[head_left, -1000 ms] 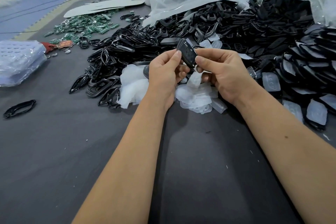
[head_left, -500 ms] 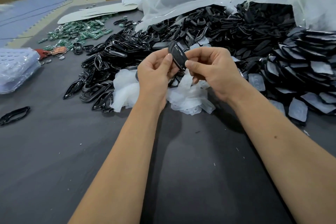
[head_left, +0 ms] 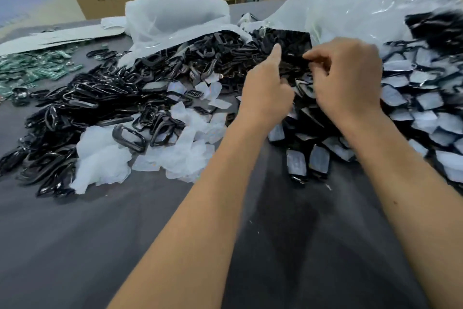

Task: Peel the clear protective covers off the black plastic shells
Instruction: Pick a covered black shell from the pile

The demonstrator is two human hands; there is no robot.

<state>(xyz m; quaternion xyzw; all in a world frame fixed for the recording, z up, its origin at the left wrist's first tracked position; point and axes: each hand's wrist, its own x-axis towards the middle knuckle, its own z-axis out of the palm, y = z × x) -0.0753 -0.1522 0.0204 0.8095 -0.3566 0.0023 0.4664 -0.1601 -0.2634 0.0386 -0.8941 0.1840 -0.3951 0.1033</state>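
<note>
Swung right since 0.5 s ago, toward the covered shells (head_left: 400, 98). Left hand (head_left: 265, 93) loosely curled, index raised, holding nothing visible; right hand (head_left: 348, 78) seemingly pinching 1 black shell (head_left: 294, 59), blurred. Risk: weak pinch, shell dropped into the pile.
</note>
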